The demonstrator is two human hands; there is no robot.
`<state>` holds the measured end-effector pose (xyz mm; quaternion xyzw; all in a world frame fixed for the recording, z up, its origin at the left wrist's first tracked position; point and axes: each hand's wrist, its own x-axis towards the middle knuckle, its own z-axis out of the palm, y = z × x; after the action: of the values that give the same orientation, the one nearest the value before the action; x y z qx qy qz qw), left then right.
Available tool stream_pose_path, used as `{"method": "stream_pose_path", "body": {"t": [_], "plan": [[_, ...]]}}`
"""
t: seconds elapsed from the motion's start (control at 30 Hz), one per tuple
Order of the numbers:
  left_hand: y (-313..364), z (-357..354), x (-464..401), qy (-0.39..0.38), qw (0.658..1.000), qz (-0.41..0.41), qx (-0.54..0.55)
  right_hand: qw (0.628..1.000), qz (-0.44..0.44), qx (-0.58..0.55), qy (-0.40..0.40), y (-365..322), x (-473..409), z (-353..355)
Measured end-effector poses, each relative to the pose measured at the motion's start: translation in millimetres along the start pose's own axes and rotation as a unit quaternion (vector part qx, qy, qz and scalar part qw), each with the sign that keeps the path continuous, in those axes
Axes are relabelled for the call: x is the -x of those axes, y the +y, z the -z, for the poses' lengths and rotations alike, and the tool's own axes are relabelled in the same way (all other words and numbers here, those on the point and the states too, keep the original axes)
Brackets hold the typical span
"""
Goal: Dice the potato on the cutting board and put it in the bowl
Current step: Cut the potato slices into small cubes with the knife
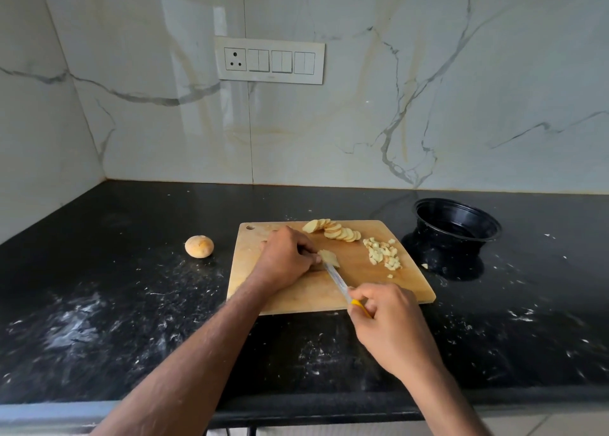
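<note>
At the left of the frame a whole unpeeled potato (199, 246) sits on the black speckled counter (99, 304), well apart from the wooden cutting board (296, 297) at centre.

On the board, the left hand (286, 260) is curled over a small stack of potato slices (329, 258), fingertips pinning it down. The right hand (392, 323), lower centre-right, grips the yellow handle of a knife (336, 278) whose blade runs up-left to the stack, beside the left fingers.

A fanned row of round slices (334, 230) lies along the board's far edge. To its right is a loose heap of diced potato (384, 254). One stray piece (425, 265) rests on the counter just off the board's right edge. The black plastic bowl (456, 219), upper right of the board, appears to hold no potato.

Risks, in my judgement: the blade works very near the left fingertips, so a slip on the small stack could nick them. Dice close to the right edge may roll off, as one already has. The light bowl may shift or tip when loaded.

Not determinable: the left fingertips behind the knuckles, the blade tip's contact, and the bowl's dark interior.
</note>
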<state>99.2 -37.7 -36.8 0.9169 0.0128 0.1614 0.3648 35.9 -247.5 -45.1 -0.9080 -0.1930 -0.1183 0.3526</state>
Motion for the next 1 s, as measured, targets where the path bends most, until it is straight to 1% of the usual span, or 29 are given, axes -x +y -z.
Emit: {"method": "stream_pose_path", "body": {"t": [0.07,0.17,0.23,0.33,0.37,0.43,0.53,0.7,0.87,1.0], "plan": [[-1,0,1,-0.001,1.0,0.001,0.005,1.0,-0.004,-0.03,0.007,5,4,7],[0,1,3,0.001,1.0,0.003,0.012,0.997,-0.016,-0.061,0.047,12,-1,16],[0,1,4,0.004,1.0,0.003,0.012,0.995,-0.02,-0.057,0.076,13,-14,18],[2,0,4,0.018,1.0,0.007,-0.013,0.995,-0.014,-0.024,0.097,7,-40,10],[3,-1,5,0.026,0.999,0.011,-0.036,0.994,-0.013,-0.021,0.105,5,-47,5],[7,-4,6,0.046,0.992,0.017,-0.12,0.992,-0.014,-0.023,0.123,4,-54,-3],[16,-11,9,0.066,0.967,0.02,-0.244,0.988,-0.022,-0.03,0.152,9,-57,-10],[29,-25,11,0.071,0.943,0.028,-0.323,0.987,-0.017,-0.014,0.162,15,-53,-10],[31,-28,12,0.068,0.949,0.03,-0.306,0.987,-0.006,0.017,0.158,15,-48,-15],[29,-27,11,0.05,0.959,0.01,-0.278,0.987,0.001,0.019,0.157,14,-47,-16]]}}
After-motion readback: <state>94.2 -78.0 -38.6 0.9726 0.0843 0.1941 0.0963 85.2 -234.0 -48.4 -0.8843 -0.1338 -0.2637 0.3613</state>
